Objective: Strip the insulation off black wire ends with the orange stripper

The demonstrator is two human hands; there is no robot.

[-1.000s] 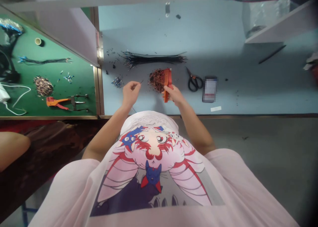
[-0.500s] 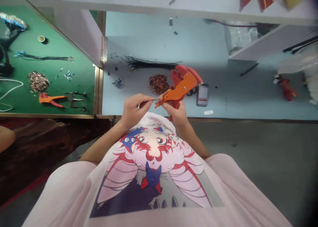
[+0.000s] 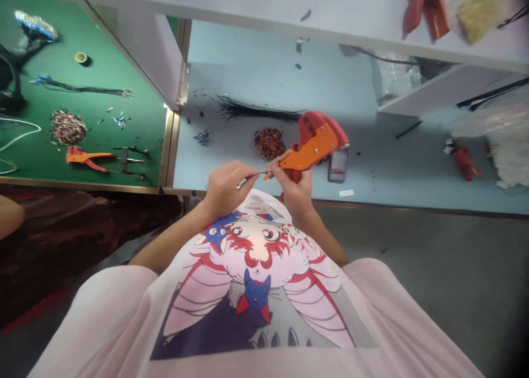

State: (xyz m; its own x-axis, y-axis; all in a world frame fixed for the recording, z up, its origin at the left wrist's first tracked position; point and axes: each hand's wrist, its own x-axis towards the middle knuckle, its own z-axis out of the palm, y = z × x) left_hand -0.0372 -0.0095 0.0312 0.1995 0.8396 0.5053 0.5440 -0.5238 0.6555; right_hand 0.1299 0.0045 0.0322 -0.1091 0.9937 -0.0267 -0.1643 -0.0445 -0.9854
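My right hand grips an orange and red crimping tool, held up over the near edge of the light blue table with its nose pointing left. My left hand pinches a thin black wire whose end meets the tool's nose. Both hands hover close to my chest. Behind them on the table lie a pile of reddish-brown terminals, a bundle of black wires and a small heap of blue-tipped pieces.
A phone lies right of the tool. To the left, a green table carries another orange tool, terminals and wires. A white shelf overhangs the back right. Another person's limb shows at far left.
My right hand picked the tool off the table and raised it toward me. My left hand brought the wire to the tool's nose. The view tilted slightly.
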